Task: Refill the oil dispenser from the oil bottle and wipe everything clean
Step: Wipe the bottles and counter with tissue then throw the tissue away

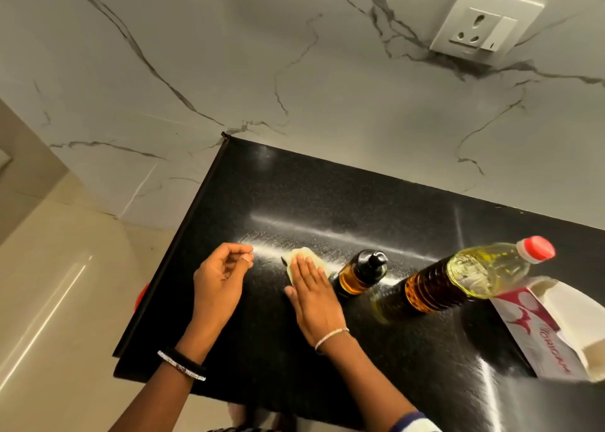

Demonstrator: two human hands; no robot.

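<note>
A small oil dispenser (pixel 360 273) with a black pump cap stands on the black counter (pixel 294 189), holding amber oil. To its right stands the larger oil bottle (pixel 471 276) with a red cap, partly full. My right hand (pixel 312 295) lies flat with straight fingers on a pale tissue (pixel 306 255), pressing it to the counter just left of the dispenser. My left hand (pixel 221 279) hovers to the left of the tissue with its fingers loosely curled, holding nothing.
A white and pink tissue box (pixel 553 330) lies at the right edge of the counter. A wall socket (pixel 484 25) sits on the marble wall behind. The counter's left edge drops to a tiled floor, where a red object (pixel 141 295) peeks out.
</note>
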